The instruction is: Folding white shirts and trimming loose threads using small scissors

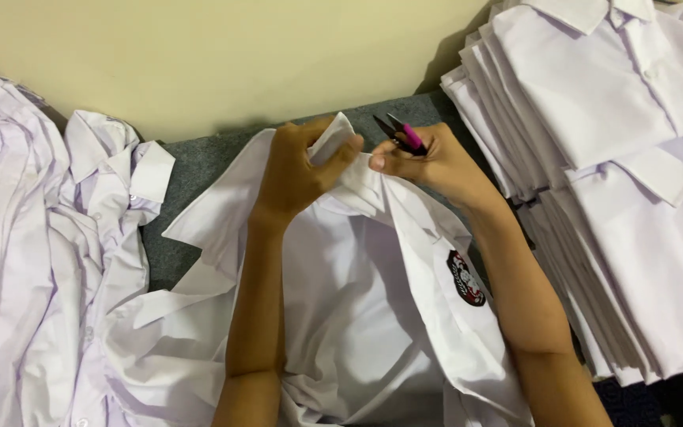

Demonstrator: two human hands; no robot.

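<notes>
Two bare hands meet at the upper centre of the frame, over a white cotton school shirt [357, 316] that lies spread on a grey felt-covered table [191, 166]. The left hand [298, 170] is closed around a bunched fold of the shirt's collar, lifting it off the table. The right hand [428, 162] pinches the same collar edge between thumb and forefinger, just beside the left, and also holds a small pair of thread snips with a pink handle [403, 134], whose dark blades point toward the upper left.

A round black, red and white badge [466, 278] is sewn on the shirt's chest panel, right of centre. The shirt looks light, thin and limp; it creases readily and would sag if lifted from one point, so the doubled collar, stiffer than the rest, seems the firmest place to grip.

At the right of the frame stands a tall stack of neatly folded white shirts [610, 158], close against the right forearm. At the left lies a loose, rumpled heap of white shirts [41, 261]. Behind runs a plain cream wall [239, 55].
</notes>
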